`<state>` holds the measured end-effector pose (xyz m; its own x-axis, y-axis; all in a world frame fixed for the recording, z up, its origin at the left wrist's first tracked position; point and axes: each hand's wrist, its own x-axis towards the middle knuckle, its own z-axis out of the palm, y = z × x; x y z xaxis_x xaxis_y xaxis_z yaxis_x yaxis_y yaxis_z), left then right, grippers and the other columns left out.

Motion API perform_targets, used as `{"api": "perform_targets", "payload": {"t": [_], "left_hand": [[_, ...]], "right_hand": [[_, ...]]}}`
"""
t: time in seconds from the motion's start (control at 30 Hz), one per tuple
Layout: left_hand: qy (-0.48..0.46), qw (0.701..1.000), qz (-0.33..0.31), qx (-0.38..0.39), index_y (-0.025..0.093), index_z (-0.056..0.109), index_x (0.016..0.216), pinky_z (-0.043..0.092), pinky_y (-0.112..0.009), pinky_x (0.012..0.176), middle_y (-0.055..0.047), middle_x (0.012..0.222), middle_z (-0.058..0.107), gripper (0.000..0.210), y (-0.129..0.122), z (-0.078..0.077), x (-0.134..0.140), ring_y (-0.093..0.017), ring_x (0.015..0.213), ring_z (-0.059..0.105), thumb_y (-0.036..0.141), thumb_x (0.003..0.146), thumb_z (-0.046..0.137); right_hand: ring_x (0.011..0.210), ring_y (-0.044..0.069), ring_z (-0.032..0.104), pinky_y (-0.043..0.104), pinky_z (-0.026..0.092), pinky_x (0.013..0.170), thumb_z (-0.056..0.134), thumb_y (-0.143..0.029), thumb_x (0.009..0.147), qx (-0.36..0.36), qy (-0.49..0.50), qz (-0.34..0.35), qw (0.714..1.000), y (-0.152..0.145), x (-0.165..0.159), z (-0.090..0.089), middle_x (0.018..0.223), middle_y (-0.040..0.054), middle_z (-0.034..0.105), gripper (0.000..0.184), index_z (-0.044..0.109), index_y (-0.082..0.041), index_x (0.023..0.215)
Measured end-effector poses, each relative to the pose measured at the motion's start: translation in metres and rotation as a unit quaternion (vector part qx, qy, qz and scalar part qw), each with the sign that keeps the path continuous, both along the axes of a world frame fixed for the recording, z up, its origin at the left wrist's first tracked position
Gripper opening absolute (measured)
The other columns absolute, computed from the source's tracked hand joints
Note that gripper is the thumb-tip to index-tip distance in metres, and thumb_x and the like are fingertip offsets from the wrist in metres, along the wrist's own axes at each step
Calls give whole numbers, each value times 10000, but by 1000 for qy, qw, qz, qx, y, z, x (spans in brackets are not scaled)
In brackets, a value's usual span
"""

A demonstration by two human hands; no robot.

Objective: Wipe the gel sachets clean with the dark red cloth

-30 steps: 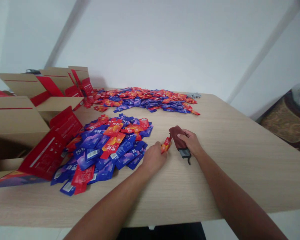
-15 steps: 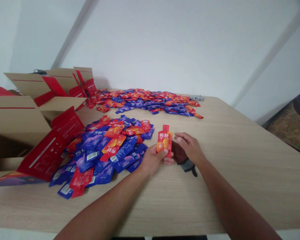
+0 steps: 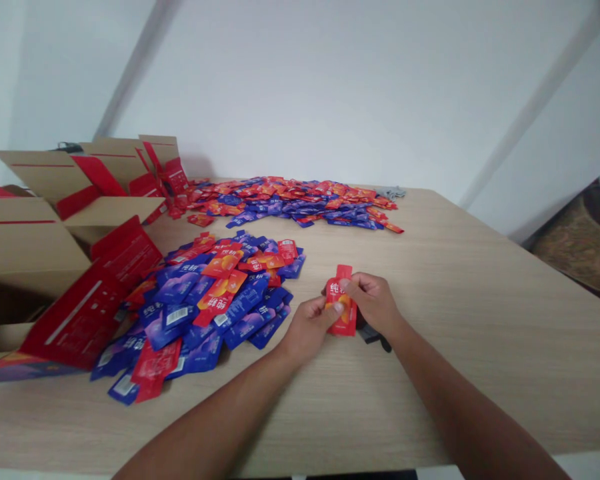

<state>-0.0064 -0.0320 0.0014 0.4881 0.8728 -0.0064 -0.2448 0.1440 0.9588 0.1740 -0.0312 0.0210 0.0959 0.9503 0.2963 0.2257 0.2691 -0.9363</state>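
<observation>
A red sachet [image 3: 347,319] with orange fruit and white lettering is held upright between both hands above the table. My left hand [image 3: 309,328] grips its left side, the thumb lying across the front. My right hand [image 3: 379,305] pinches its upper right edge with thumb and fingers. Beneath the right hand, a dark item with a grey edge [image 3: 371,335] lies mostly hidden on the table. Left of my hands spreads a heap of blue and red sachets [image 3: 250,319], some showing barcodes.
Opened cardboard boxes [image 3: 35,247] with red flaps stand along the left side. A long pile of red and blue sachets [image 3: 300,203] runs across the back of the wooden table [image 3: 480,320]. A grey cloth-like item [image 3: 394,193] lies at that pile's right end.
My right hand has moved in and closed on the sachet, which only the left hand held before. The sachet has come slightly lower and to the right in view.
</observation>
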Motion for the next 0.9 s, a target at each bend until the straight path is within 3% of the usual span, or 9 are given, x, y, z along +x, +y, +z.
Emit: {"api": "perform_targets", "payload": {"t": [0.13, 0.57, 0.73, 0.9], "left_hand": [[-14, 995, 90, 48, 148, 685, 832, 443, -236, 651, 3, 757, 660, 402, 12, 2, -8, -116, 674, 552, 525, 859, 822], [-10, 994, 88, 69, 160, 653, 811, 420, -236, 638, 13, 734, 617, 357, 6, 8, -10, -117, 664, 514, 480, 894, 788], [-45, 996, 79, 10, 164, 627, 779, 383, -226, 602, 24, 692, 585, 394, 6, 11, -10, -104, 622, 476, 489, 841, 841], [-135, 986, 27, -94, 171, 613, 786, 404, -237, 622, 10, 714, 605, 424, 1, 14, -9, -111, 629, 514, 486, 778, 896]], "right_hand": [[564, 126, 469, 252, 387, 533, 708, -520, 942, 7, -25, 56, 998, -3, -8, -5, 625, -17, 579, 442, 587, -205, 657], [617, 140, 484, 263, 398, 562, 679, -531, 976, 7, 15, 61, 998, -7, -18, -2, 694, -10, 590, 404, 607, -216, 733], [626, 134, 474, 258, 390, 574, 707, -552, 960, -15, 72, 103, 992, -7, -22, -5, 724, -11, 587, 436, 580, -211, 720], [615, 130, 462, 261, 395, 584, 810, -544, 870, -84, 219, 134, 963, -7, -26, -9, 727, -18, 571, 438, 576, -210, 712]]}}
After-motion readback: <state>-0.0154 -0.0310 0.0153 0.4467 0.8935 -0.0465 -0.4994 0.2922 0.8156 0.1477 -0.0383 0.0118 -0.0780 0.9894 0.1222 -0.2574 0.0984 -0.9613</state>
